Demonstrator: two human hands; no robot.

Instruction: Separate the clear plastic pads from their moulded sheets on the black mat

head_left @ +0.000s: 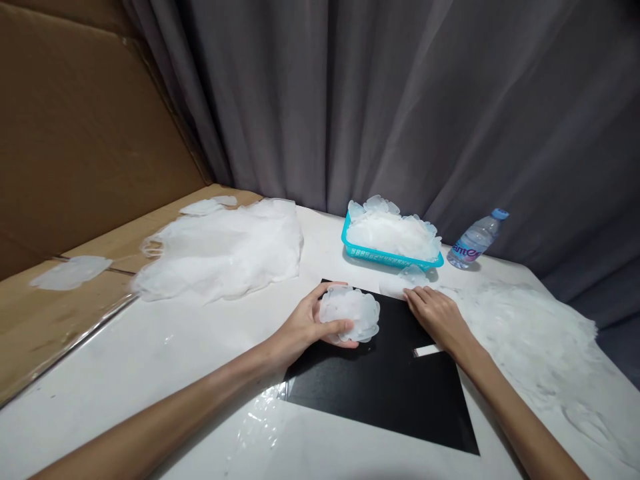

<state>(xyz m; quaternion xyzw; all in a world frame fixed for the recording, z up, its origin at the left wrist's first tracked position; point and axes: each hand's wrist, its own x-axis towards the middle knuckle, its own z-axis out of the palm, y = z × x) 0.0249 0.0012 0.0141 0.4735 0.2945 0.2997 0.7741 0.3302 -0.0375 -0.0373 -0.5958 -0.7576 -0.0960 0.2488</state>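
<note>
our left hand pinches the scalloped stack over the black sheet; a loose thumb could let its layers slide apart. our right hand touches the filmy piece near the basket, pinching or not we cannot tell; dragging might crease it.

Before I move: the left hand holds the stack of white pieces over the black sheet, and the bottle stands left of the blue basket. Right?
Not quite: the head view shows the bottle right of the blue basket. The left hand does hold the stack of white pieces over the black sheet.
</note>
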